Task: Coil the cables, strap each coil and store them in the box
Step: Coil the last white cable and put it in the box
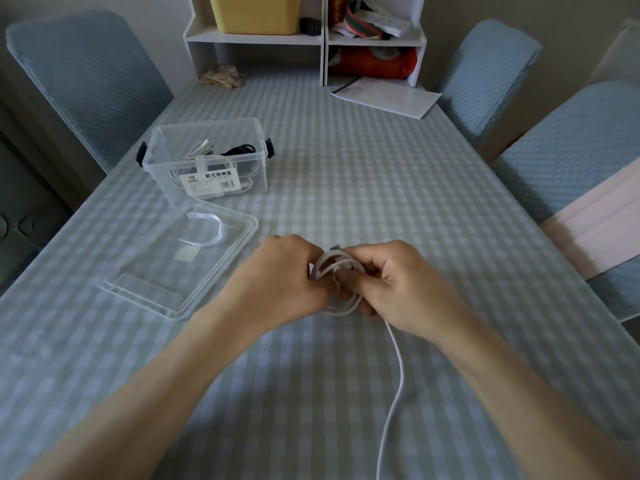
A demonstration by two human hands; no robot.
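Both hands meet over the table's middle around a small coil of white cable (341, 268). My left hand (280, 275) grips the coil's left side, and my right hand (391, 282) pinches its right side with curled fingers. A loose tail of the same cable (398, 375) runs from under my right hand toward the near edge. A clear plastic box (207, 157) stands to the far left, holding a strapped white coil and a black coil. Its clear lid (180, 271) lies in front of it with a white strap (207, 230) on top.
A white shelf unit (304, 39) with a yellow bin stands at the table's far end, with papers (384, 97) beside it. Blue-covered chairs flank the table at left (86, 81) and right (571, 150). A checked cloth (363, 174) covers the table.
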